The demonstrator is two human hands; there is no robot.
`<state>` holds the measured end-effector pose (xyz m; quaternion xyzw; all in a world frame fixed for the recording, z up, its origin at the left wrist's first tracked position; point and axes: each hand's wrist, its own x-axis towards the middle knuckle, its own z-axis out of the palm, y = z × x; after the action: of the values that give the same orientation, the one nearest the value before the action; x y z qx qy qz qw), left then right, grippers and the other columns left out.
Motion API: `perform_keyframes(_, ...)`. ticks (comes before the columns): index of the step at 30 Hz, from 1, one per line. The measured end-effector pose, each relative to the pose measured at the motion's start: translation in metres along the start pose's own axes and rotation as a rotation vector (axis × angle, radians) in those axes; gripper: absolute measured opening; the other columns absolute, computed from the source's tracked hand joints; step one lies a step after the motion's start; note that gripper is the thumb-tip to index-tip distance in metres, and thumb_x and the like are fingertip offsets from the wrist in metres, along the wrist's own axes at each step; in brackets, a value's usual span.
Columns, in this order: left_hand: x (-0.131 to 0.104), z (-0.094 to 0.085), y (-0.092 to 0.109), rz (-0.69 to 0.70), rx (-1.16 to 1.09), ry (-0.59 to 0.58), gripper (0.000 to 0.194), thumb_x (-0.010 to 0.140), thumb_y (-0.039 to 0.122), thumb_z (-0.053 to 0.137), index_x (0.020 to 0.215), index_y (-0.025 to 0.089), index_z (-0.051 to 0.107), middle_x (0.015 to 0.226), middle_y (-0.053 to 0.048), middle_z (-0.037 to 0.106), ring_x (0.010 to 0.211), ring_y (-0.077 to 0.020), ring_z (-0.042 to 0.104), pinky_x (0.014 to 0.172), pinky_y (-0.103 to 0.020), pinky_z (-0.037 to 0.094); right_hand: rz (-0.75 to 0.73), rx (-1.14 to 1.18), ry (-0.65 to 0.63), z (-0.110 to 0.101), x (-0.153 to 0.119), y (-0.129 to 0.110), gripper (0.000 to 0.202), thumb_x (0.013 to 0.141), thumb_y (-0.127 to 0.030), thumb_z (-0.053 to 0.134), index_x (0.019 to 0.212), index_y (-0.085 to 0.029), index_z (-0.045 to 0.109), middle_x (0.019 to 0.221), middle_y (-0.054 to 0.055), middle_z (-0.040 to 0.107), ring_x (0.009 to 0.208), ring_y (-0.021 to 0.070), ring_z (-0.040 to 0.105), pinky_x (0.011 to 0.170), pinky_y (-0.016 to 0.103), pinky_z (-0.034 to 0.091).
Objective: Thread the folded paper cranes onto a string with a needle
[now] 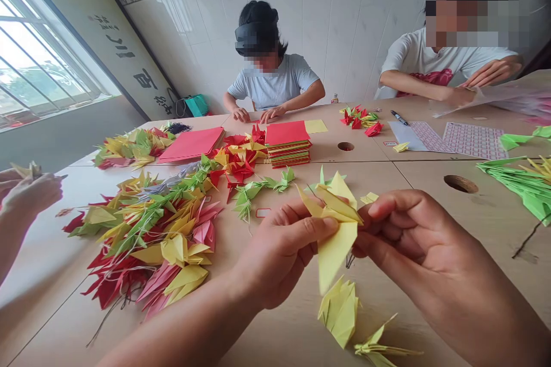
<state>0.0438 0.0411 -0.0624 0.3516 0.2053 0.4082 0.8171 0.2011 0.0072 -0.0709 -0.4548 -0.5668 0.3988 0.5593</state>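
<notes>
A yellow folded paper crane [338, 241] is held up above the table between my two hands. My left hand [293, 241] pinches its body between thumb and fingers, with the wings spread on either side. At the crane's right edge, my right hand [404, 235] has thumb and fingertips pressed together on its pointed end. Below the hands lie yellow folded cranes [340, 312] on the wood. A bit of dark string shows under the held crane; most of it is hidden.
Strings of colourful cranes [172, 241] cover the left of the table [241, 332]. Behind are a red paper stack [288, 146] and red sheets [191, 144]. Two people sit opposite; another person's hands [34, 189] are at left. A table hole [460, 183] and green cranes [523, 183] lie right.
</notes>
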Motion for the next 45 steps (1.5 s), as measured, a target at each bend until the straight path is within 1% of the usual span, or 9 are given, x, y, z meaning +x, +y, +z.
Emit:
perform_keyframes(8,0.001,-0.003,-0.003,0.028,0.118,0.064,0.017,0.084,0.013,0.064,0.094,0.020,0.076,0.089,-0.003,0.075,0.079,-0.0124,0.066,0.076,-0.019,0.048,-0.035,0.116,-0.048,-0.003,0.003,0.002,0.013,0.084,-0.025,0.066,0.087,-0.027,0.055,0.081,-0.004,0.064,0.074,0.0107,0.069,0.067,0.018,0.060)
perform_keyframes(14,0.000,0.001,0.000,-0.008,0.134,0.045,0.017,0.084,0.012,0.062,0.093,0.016,0.075,0.084,-0.005,0.074,0.074,-0.0112,0.065,0.074,-0.019,0.049,-0.116,0.051,-0.036,0.001,0.003,0.004,0.014,0.084,-0.025,0.066,0.085,-0.027,0.053,0.079,-0.004,0.063,0.068,0.0110,0.068,0.063,0.019,0.060)
perform_keyframes(19,-0.002,0.003,0.002,-0.053,0.004,0.092,0.012,0.084,0.010,0.064,0.088,0.014,0.075,0.082,-0.003,0.073,0.071,-0.0074,0.064,0.068,-0.014,0.050,-0.256,-0.291,0.033,-0.001,0.000,0.015,0.012,0.088,-0.024,0.060,0.090,-0.028,0.049,0.084,-0.004,0.064,0.074,0.0121,0.067,0.063,0.021,0.057)
perform_keyframes(23,-0.002,0.000,0.002,-0.103,-0.154,0.127,0.008,0.081,0.012,0.069,0.087,0.013,0.074,0.085,-0.004,0.073,0.071,-0.0073,0.066,0.070,-0.015,0.054,-0.529,-0.659,0.082,-0.007,0.000,0.014,0.012,0.088,-0.023,0.062,0.095,-0.025,0.052,0.085,0.000,0.064,0.078,0.0146,0.064,0.068,0.026,0.053)
perform_keyframes(26,-0.002,0.000,0.002,-0.130,-0.234,0.133,0.009,0.082,0.011,0.068,0.088,0.010,0.074,0.084,-0.005,0.073,0.070,-0.0075,0.066,0.073,-0.016,0.056,-0.721,-0.768,0.054,-0.010,0.001,0.010,0.017,0.087,-0.014,0.062,0.100,-0.022,0.056,0.087,0.003,0.065,0.084,0.0161,0.064,0.076,0.028,0.050)
perform_keyframes(29,-0.004,0.002,0.003,-0.138,-0.253,0.146,0.008,0.081,0.010,0.068,0.086,0.009,0.074,0.086,-0.006,0.074,0.073,-0.0084,0.068,0.073,-0.016,0.057,-0.749,-0.824,0.056,-0.011,0.001,0.008,0.017,0.086,-0.011,0.063,0.098,-0.021,0.057,0.086,0.004,0.066,0.080,0.0169,0.063,0.075,0.030,0.048)
perform_keyframes(33,-0.005,0.005,0.003,-0.120,-0.200,0.159,0.007,0.078,0.008,0.071,0.084,0.011,0.074,0.083,-0.003,0.073,0.071,-0.0081,0.068,0.072,-0.014,0.056,-0.627,-0.750,0.054,-0.007,0.001,0.004,0.006,0.090,-0.016,0.057,0.087,-0.021,0.057,0.075,0.002,0.063,0.068,0.0148,0.061,0.064,0.027,0.048)
perform_keyframes(40,-0.003,0.005,-0.001,-0.065,-0.132,0.060,0.017,0.087,0.007,0.059,0.095,0.011,0.074,0.087,-0.006,0.075,0.083,-0.0093,0.069,0.082,-0.014,0.052,0.057,-0.179,-0.204,-0.006,0.003,-0.004,0.029,0.093,-0.041,0.049,0.074,-0.022,0.058,0.064,-0.002,0.054,0.059,0.0116,0.053,0.051,0.020,0.047)
perform_keyframes(45,-0.003,0.004,-0.001,-0.056,-0.090,0.025,0.017,0.088,0.009,0.059,0.097,0.011,0.074,0.089,-0.007,0.075,0.082,-0.0109,0.069,0.079,-0.016,0.053,0.137,-0.052,-0.243,-0.008,0.004,-0.002,0.033,0.092,-0.047,0.051,0.075,-0.020,0.060,0.066,-0.001,0.052,0.062,0.0111,0.051,0.056,0.020,0.048)
